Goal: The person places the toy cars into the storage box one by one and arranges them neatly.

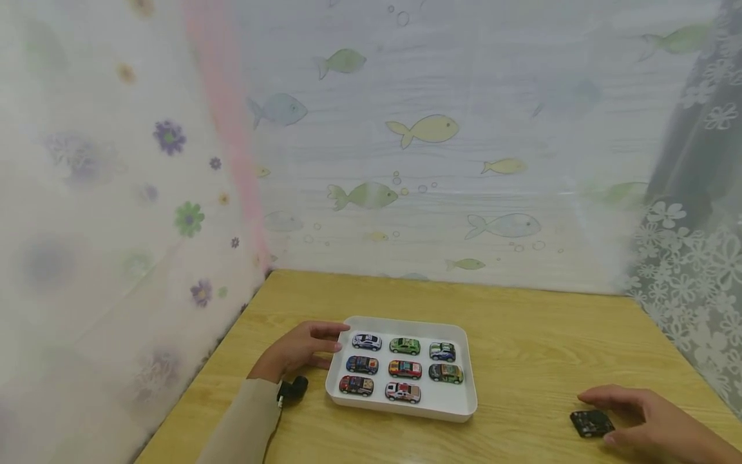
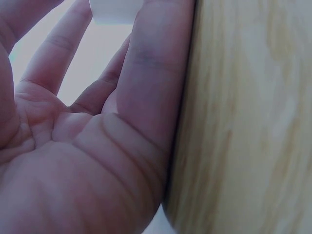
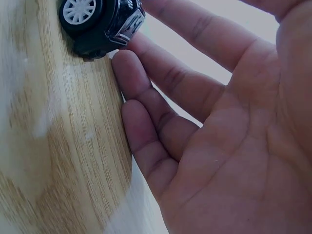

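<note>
A white rectangular tray [image 1: 446, 406] lies on the wooden table with several small toy cars in it, such as a red-and-yellow one [image 1: 405, 369] and a green one [image 1: 404, 346]. My left hand [image 1: 301, 348] is at the tray's left side, its fairly straight fingertips at the rim; in the left wrist view its palm [image 2: 73, 161] shows, with a white corner of the tray beyond. Well to the right, a black toy car [image 1: 591, 423] sits on the table. My right hand [image 1: 655, 419] is spread around it, thumb and forefinger apart. The right wrist view shows the car's wheel [image 3: 79, 10] on the tabletop.
Beside the left wrist is a small black device [image 1: 294, 388] with a cable. A fish-patterned curtain [image 1: 429, 193] hangs along the table's back edge, a flowered one [image 1: 191, 219] on the left and a lacy one [image 1: 695, 277] on the right.
</note>
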Demonstrator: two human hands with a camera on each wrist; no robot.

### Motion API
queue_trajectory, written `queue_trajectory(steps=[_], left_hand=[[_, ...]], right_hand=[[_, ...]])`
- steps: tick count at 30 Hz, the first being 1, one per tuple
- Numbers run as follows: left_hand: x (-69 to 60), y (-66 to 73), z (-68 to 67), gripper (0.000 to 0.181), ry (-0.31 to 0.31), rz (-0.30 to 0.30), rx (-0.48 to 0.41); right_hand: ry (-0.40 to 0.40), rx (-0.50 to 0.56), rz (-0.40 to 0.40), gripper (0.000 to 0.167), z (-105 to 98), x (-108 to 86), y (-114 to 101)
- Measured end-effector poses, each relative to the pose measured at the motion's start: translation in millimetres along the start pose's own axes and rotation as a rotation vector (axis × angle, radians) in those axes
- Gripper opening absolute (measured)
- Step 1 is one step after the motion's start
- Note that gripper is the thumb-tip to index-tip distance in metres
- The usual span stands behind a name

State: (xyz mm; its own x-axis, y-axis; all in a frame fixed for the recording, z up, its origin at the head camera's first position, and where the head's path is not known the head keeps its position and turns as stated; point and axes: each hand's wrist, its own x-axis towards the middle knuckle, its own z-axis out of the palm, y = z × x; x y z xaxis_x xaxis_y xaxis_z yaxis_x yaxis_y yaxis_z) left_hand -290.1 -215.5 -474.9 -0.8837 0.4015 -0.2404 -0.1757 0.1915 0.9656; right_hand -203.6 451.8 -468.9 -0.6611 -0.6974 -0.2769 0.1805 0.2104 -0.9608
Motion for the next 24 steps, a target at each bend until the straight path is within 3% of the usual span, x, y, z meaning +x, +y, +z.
queue_trajectory(steps=[4,8,15,21,24], left_hand=[[3.2,1.8,-1.1,0.055,0.001,0.000,0.016],[6.7,2.0,-1.3,0.052,-0.009,-0.001,0.016],[8.7,-0.8,-1.3,0.052,-0.018,0.004,0.014],[4.9,-3.5,-2.0,0.052,0.001,-0.007,0.004],[3.3,-2.9,-2.6,0.053,-0.001,-0.004,0.003]], right_hand=[[-0.007,0.039,0.008,0.049,1.0,-1.8,3.0],[0.000,0.013,-0.008,0.051,-0.6,-3.7,6.6],[0.090,-0.170,0.005,0.051,-2.3,-7.4,9.2],[0.146,-0.257,0.000,0.047,-2.3,-3.9,6.8],[0.199,-0.363,-0.015,0.044,-2.3,-3.1,6.5]])
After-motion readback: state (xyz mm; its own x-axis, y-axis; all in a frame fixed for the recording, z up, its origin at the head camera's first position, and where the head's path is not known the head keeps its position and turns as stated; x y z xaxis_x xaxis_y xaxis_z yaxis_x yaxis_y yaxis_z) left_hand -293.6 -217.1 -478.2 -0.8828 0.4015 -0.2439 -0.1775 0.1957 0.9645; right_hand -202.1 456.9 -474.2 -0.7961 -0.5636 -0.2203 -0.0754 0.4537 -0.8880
